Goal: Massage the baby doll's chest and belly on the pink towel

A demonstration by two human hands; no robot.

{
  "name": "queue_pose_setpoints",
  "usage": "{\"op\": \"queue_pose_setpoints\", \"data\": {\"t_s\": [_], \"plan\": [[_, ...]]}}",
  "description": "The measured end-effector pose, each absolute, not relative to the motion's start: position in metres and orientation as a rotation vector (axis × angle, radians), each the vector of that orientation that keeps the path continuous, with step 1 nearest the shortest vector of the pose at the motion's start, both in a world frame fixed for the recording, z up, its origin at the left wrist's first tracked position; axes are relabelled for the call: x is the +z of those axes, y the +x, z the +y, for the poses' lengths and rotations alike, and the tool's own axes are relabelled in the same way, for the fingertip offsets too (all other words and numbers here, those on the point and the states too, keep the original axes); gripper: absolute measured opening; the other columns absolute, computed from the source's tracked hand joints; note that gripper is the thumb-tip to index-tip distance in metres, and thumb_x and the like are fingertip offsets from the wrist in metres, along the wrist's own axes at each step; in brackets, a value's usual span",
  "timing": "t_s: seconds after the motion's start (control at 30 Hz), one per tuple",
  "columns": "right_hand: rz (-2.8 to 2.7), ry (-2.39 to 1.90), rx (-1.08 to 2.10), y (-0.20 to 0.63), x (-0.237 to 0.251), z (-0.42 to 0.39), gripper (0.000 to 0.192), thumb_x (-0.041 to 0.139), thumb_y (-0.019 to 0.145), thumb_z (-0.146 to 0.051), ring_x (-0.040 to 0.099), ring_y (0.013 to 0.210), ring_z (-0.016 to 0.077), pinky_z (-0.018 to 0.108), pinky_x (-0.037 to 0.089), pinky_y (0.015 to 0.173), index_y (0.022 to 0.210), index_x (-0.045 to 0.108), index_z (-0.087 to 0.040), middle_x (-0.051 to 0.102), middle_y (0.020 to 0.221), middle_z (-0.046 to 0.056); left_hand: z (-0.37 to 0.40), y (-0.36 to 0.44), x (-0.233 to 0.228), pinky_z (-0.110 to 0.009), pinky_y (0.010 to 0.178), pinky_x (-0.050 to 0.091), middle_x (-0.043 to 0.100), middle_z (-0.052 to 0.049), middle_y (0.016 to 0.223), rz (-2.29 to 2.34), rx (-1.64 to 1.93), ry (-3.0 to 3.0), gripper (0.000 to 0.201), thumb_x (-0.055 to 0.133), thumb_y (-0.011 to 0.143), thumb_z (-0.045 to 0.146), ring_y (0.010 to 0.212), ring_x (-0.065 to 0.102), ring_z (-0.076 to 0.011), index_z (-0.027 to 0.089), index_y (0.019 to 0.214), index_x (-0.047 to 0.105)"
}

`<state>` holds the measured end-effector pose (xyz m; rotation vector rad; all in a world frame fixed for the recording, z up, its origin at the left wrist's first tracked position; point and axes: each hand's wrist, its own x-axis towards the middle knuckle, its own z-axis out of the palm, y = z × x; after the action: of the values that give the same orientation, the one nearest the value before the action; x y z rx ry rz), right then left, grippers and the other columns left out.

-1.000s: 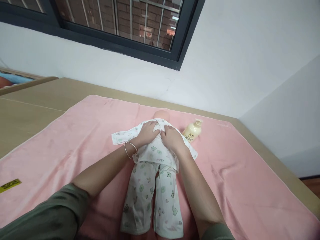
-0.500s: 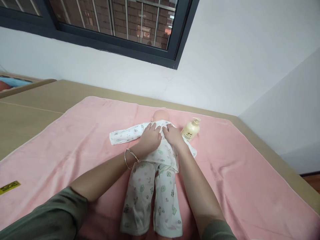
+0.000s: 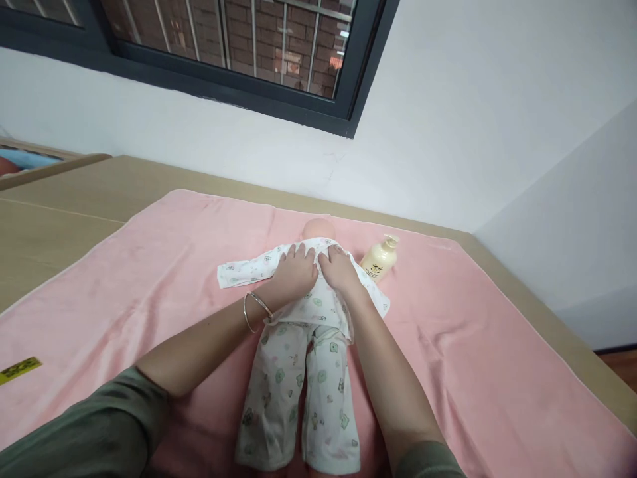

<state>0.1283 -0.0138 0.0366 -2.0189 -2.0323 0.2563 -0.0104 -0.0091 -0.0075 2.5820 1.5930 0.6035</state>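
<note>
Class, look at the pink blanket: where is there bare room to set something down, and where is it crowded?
Free: the wide stretch of pink blanket left of the doll's empty sleeve, and the stretch right of the lotion bottle. Crowded: the doll's chest, where the left hand and right hand press side by side.

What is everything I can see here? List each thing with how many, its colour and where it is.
doll: one, pale bald head, lying on the towel, head toward the wall
printed baby clothes: one set, white with small green figures, on the doll
towel: one, pink, spread over the tan surface
pump bottle: one, cream, lying on the towel by the doll's head
label: one, yellow, towel's left edge
window: one, dark frame, above
bangle: silver, left wrist
left hand, right hand: flat on the doll's chest
</note>
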Motion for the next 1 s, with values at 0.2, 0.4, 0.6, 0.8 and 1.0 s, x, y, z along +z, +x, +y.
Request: {"op": "queue_pose_setpoints", "data": {"t_s": [0.2,0.4,0.6,0.8,1.0], "plan": [[-2.073,-2.087,0.14,0.113,0.044,-0.026,0.042,0.034,0.103,-0.027,0.052,0.132,0.0325,0.043,0.036,0.11,0.129,0.061,-0.007,0.062,0.139,0.022,0.009,-0.021,0.002,-0.049,0.113,0.041,0.066,-0.018,0.133,1.405,0.607,2.587,0.04,0.037,0.098,0.024,0.131,0.056,-0.0316,0.013,0.128,0.061],[-2.176,-2.053,0.14,0.1,0.054,-0.041,0.036,0.037,0.101,-0.019,0.061,0.12,0.0302,0.036,0.044,0.097,0.119,0.067,-0.009,0.07,0.121,0.02,0.031,-0.03,0.008,-0.041,0.099,0.05,0.072,-0.017,0.116,1.407,0.56,2.483,0.04,0.03,0.103,0.031,0.11,0.066,-0.028,0.013,0.11,0.065],[-2.014,-2.039,0.243,0.121,0.044,-0.024,0.041,0.036,0.104,-0.033,0.062,0.121,0.0285,0.035,0.045,0.096,0.123,0.066,-0.015,0.07,0.129,0.016,0.021,-0.02,-0.006,-0.05,0.112,0.041,0.065,-0.019,0.134,1.544,0.663,2.482,0.044,0.033,0.103,0.034,0.13,0.056,-0.0326,0.011,0.131,0.058],[-1.959,-2.033,0.282,0.135,0.034,-0.014,0.05,0.033,0.104,-0.049,0.064,0.118,0.0285,0.035,0.046,0.096,0.125,0.066,-0.016,0.071,0.127,0.015,0.014,-0.02,-0.004,-0.053,0.114,0.039,0.065,-0.018,0.135,1.556,0.701,2.458,0.044,0.032,0.104,0.035,0.132,0.054,-0.0335,0.013,0.131,0.059],[-2.0,-2.022,0.268,0.136,0.033,-0.013,0.048,0.034,0.104,-0.047,0.064,0.118,0.027,0.034,0.044,0.097,0.123,0.065,-0.016,0.07,0.128,0.015,-0.004,-0.013,-0.001,-0.058,0.109,0.04,0.061,-0.023,0.137,1.638,0.649,2.531,0.044,0.033,0.103,0.031,0.131,0.052,-0.0387,0.011,0.135,0.055]]}}
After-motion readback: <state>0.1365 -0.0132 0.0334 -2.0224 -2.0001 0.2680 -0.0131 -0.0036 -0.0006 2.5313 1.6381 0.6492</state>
